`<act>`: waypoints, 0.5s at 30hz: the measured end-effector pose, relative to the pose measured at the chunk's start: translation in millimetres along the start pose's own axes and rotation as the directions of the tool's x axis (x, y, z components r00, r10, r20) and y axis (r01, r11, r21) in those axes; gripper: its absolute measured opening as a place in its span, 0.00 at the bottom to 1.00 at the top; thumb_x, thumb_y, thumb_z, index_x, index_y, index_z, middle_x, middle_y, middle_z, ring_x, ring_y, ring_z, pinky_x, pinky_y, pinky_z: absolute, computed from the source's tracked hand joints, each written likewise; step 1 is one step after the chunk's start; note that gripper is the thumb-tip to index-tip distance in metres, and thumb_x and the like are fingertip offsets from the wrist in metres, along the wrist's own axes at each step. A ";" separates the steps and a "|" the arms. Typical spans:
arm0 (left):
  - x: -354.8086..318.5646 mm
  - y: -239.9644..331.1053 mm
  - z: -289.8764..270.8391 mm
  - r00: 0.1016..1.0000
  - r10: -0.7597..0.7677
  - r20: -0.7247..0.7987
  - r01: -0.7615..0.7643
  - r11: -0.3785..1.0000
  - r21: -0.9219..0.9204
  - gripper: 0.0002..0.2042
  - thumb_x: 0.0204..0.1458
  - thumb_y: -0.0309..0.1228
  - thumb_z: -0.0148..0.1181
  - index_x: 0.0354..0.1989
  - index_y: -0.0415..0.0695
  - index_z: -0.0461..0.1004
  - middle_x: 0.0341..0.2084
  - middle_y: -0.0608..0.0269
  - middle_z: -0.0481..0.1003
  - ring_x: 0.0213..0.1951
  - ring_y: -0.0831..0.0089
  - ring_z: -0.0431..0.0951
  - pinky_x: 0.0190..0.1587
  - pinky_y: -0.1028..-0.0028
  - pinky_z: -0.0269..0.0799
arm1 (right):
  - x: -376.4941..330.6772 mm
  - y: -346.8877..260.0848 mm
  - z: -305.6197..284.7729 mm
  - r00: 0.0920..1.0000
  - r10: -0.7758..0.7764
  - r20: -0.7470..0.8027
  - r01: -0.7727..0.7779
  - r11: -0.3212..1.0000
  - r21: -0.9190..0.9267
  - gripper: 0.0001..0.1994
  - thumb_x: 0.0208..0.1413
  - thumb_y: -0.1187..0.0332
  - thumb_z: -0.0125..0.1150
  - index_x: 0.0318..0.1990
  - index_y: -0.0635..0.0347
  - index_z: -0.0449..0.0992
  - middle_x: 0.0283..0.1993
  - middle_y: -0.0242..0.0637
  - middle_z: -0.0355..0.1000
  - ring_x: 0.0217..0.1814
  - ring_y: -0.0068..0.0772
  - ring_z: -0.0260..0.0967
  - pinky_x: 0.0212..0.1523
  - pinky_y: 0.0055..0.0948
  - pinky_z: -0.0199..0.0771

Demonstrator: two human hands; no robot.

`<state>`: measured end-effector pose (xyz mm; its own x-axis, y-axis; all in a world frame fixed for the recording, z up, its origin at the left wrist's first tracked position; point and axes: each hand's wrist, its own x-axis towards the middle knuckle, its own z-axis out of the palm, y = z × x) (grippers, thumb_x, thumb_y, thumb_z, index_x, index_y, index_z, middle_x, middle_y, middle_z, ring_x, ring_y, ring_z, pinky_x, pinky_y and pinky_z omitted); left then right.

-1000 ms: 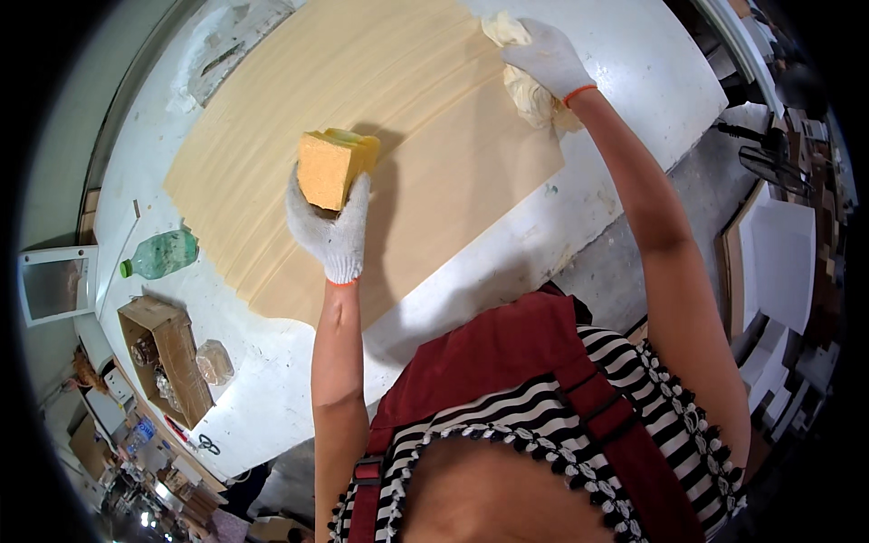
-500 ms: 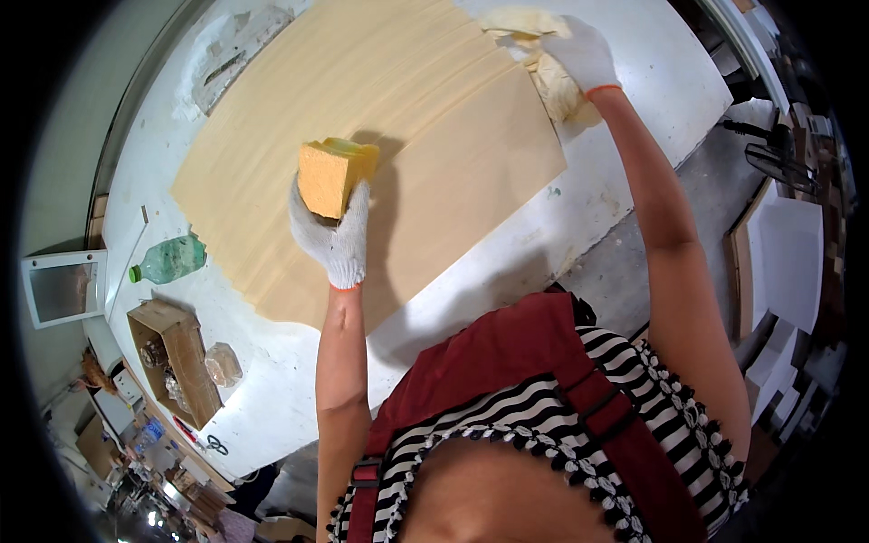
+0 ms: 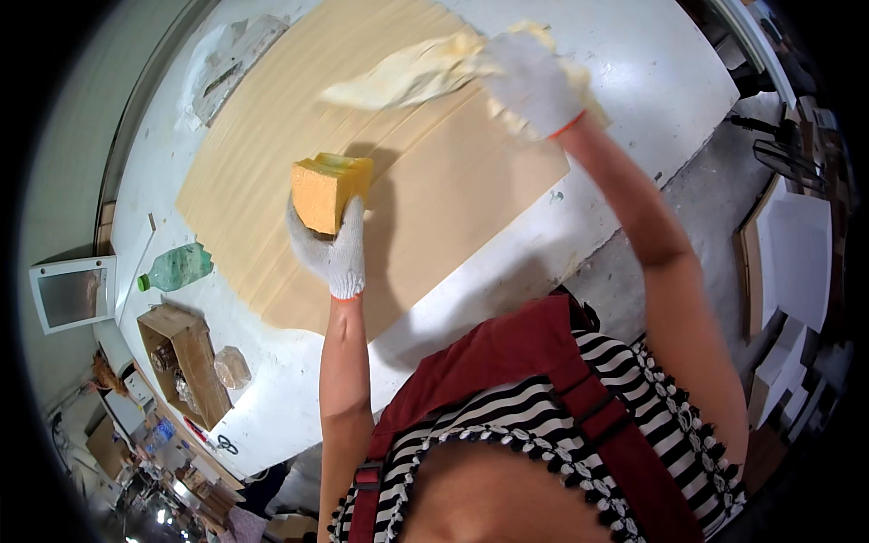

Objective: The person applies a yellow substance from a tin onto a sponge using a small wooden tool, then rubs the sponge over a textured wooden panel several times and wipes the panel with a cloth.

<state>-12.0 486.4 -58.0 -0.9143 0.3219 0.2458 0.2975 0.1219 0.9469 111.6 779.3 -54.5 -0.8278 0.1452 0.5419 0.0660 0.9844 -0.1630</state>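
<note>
A large tan sheet (image 3: pixel 434 217) with fine parallel streaks covers most of the white table. In a white knit glove, my left hand (image 3: pixel 330 253) is wrapped round a yellow-orange sponge block (image 3: pixel 319 197), held over the sheet's middle. My right hand (image 3: pixel 534 86), also gloved and smeared by motion, grips a crumpled cream cloth (image 3: pixel 407 74). One end of the cloth trails leftward across the far part of the sheet; its other folds bunch around the glove. The fingers of the right hand are largely blurred.
Left on the white table (image 3: pixel 290 434) lie a green plastic bottle (image 3: pixel 178 267), a cardboard box (image 3: pixel 186 362), a wrapped clear lump (image 3: pixel 233 367) and black-handled scissors (image 3: pixel 227 444). A flat tray-like piece (image 3: pixel 240 72) sits at the far left. Beyond the right edge stand a fan (image 3: pixel 786 154) and white boards (image 3: pixel 792 253).
My right hand has swept left and slightly nearer, and the cloth now stretches out over the sheet. My left hand still holds the sponge, nearly in place. The view has shifted slightly.
</note>
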 end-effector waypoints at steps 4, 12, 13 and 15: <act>-0.5 2.1 1.7 1.000 -0.026 -0.004 0.026 0.996 -0.088 0.31 0.41 0.22 0.71 0.55 0.33 0.65 0.46 0.55 0.72 0.45 0.70 0.75 0.47 0.72 0.73 | -10.5 81.8 -12.1 0.878 0.399 0.266 -0.295 0.886 -0.357 0.09 0.49 0.70 0.60 0.39 0.56 0.78 0.43 0.41 0.73 0.45 0.45 0.70 0.46 0.39 0.71; -0.2 -10.5 -4.2 0.995 0.101 -0.001 -0.100 0.987 0.126 0.31 0.42 0.22 0.70 0.58 0.34 0.64 0.50 0.56 0.70 0.48 0.70 0.72 0.50 0.72 0.70 | 9.7 -37.2 -26.8 1.000 0.025 -0.012 -0.025 0.999 -0.035 0.12 0.47 0.65 0.66 0.38 0.58 0.78 0.45 0.39 0.73 0.48 0.43 0.70 0.50 0.38 0.70; -0.9 -13.4 -3.2 0.995 0.100 0.001 -0.099 0.987 0.126 0.31 0.42 0.22 0.70 0.58 0.34 0.64 0.50 0.56 0.70 0.48 0.70 0.72 0.50 0.72 0.70 | 12.2 -51.8 -15.1 0.993 -0.031 0.110 0.032 0.999 -0.009 0.11 0.45 0.65 0.66 0.37 0.57 0.78 0.44 0.38 0.73 0.47 0.42 0.70 0.49 0.38 0.70; -1.0 -13.5 -2.8 0.992 0.125 -0.028 -0.122 0.990 0.068 0.31 0.43 0.22 0.70 0.57 0.34 0.64 0.50 0.56 0.70 0.48 0.70 0.72 0.50 0.72 0.70 | 4.9 -38.7 11.6 0.999 -0.023 0.040 0.025 0.999 -0.034 0.11 0.44 0.65 0.66 0.36 0.56 0.77 0.43 0.37 0.73 0.48 0.42 0.70 0.49 0.38 0.70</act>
<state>-15.9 481.8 -70.5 -0.8774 0.3085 0.3675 0.4252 0.1450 0.8934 98.6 740.7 -55.1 -0.8505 0.1181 0.5126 0.0641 0.9905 -0.1217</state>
